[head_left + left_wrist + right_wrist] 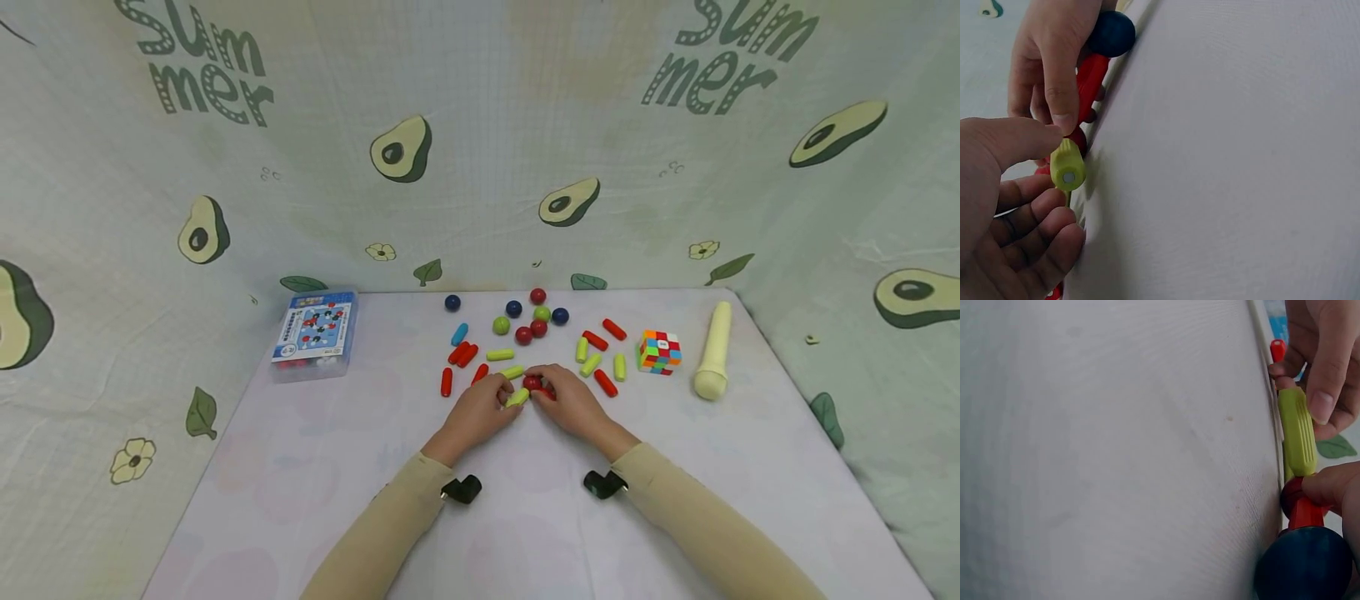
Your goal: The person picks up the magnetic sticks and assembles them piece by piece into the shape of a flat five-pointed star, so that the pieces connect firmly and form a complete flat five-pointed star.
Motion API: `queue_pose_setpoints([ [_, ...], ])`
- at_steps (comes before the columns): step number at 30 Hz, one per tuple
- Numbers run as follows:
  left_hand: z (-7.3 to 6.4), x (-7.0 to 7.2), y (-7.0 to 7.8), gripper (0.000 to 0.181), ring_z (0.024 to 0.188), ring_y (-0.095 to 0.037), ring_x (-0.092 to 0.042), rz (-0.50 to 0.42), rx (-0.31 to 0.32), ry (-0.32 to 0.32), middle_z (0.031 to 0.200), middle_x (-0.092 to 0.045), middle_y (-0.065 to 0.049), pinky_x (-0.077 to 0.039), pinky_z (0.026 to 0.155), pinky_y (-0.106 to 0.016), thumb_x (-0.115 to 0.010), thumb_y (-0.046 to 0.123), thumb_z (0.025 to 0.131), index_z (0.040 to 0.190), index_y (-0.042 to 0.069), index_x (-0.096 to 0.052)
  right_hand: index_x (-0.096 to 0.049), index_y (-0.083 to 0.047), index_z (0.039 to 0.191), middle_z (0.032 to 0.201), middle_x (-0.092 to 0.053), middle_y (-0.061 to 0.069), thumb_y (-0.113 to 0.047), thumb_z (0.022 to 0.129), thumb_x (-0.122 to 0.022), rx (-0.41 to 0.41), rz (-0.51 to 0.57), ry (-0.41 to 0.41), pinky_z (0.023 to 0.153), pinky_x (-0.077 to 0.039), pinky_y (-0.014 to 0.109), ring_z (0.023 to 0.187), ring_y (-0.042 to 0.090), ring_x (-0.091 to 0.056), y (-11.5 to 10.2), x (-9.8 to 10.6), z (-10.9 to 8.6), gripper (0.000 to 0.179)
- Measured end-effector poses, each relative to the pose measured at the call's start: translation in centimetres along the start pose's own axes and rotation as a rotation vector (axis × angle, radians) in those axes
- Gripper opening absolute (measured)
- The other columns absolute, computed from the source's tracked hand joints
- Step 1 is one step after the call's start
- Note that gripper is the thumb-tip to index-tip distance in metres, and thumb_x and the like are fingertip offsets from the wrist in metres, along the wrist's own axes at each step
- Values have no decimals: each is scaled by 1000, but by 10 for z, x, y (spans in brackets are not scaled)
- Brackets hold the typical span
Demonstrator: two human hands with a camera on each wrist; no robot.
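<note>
My left hand [480,410] pinches a yellow-green magnetic rod [1067,167] between thumb and fingers, its pale round magnet end showing in the left wrist view. My right hand [572,402] holds a red ball [532,382] that joins a red magnetic rod [1305,513]. On that rod's other end sits a dark blue ball [1304,565], hidden under the right hand in the head view. The rod's far end [1302,465] meets the red ball between the two hands. Another yellow-green rod [512,372] lies just beyond the left fingers.
Loose red rods [447,382], yellow-green rods [619,367] and a blue rod [460,334] lie around the hands. Several red, green and blue balls [513,309] are farther back. A plastic box [313,336] stands left; a puzzle cube [660,352] and cream-coloured club-shaped object [713,350] are right.
</note>
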State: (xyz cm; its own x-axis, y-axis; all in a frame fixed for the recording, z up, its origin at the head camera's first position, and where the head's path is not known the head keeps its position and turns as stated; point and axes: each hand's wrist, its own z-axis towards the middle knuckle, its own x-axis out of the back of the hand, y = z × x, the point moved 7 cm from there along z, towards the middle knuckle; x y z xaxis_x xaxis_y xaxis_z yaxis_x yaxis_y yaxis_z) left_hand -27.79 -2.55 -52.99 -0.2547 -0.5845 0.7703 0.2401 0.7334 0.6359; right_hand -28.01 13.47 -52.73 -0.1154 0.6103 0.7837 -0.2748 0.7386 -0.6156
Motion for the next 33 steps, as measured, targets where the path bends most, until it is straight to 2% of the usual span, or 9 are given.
queue_pose_setpoints([
  [5, 6, 19, -2, 19, 78, -12, -56, 17, -6, 92, 85, -59, 8, -50, 70, -23, -73, 33, 95, 103, 18, -66, -62, -13, 135, 126, -64, 8, -16, 98, -69, -1, -2, 6, 96, -51, 43, 106, 22, -58, 2, 1, -1, 38],
  [8, 13, 33, -8, 14, 75, -13, -55, 25, 8, 161, 82, -59, 6, -49, 67, -25, -71, 31, 96, 99, 18, -67, -62, -12, 135, 125, -64, 7, -16, 97, -70, -4, 1, 10, 96, -51, 43, 105, 22, -58, 4, 2, -2, 39],
  [14, 32, 56, -38, 13, 74, -15, -54, 10, 123, 280, 82, -58, 3, -46, 65, -27, -69, 28, 97, 98, 16, -65, -63, -14, 135, 120, -64, 4, -16, 97, -70, 2, 12, 7, 87, -50, 37, 97, 20, -54, 5, 1, -4, 38],
  [18, 49, 70, -57, 18, 78, -19, -55, 16, 175, 337, 89, -59, -3, -47, 67, -30, -67, 29, 98, 104, 12, -63, -64, -14, 134, 120, -64, 3, -16, 97, -71, -2, 10, 21, 86, -50, 37, 96, 19, -54, 6, 2, -4, 38],
  [22, 66, 81, -76, 29, 88, -23, -56, 14, 254, 350, 103, -58, -8, -52, 75, -33, -66, 31, 99, 117, 8, -61, -63, -16, 134, 120, -63, 2, -17, 97, -71, -8, 15, 13, 88, -50, 37, 98, 19, -54, 7, 2, -2, 38],
  [27, 78, 87, -94, 40, 101, -26, -56, -36, 328, 334, 116, -58, -12, -53, 90, -38, -59, 33, 103, 130, 4, -55, -63, -16, 135, 119, -63, 2, -17, 97, -70, -12, 23, 6, 90, -50, 38, 99, 20, -54, 7, 1, -2, 39],
  [33, 88, 95, -106, 49, 108, -30, -55, -82, 332, 334, 121, -59, -16, -50, 99, -42, -60, 30, 103, 142, 2, -49, -62, -17, 135, 121, -63, 2, -17, 97, -70, -22, 13, 4, 89, -50, 37, 99, 19, -54, 3, -1, -2, 39],
])
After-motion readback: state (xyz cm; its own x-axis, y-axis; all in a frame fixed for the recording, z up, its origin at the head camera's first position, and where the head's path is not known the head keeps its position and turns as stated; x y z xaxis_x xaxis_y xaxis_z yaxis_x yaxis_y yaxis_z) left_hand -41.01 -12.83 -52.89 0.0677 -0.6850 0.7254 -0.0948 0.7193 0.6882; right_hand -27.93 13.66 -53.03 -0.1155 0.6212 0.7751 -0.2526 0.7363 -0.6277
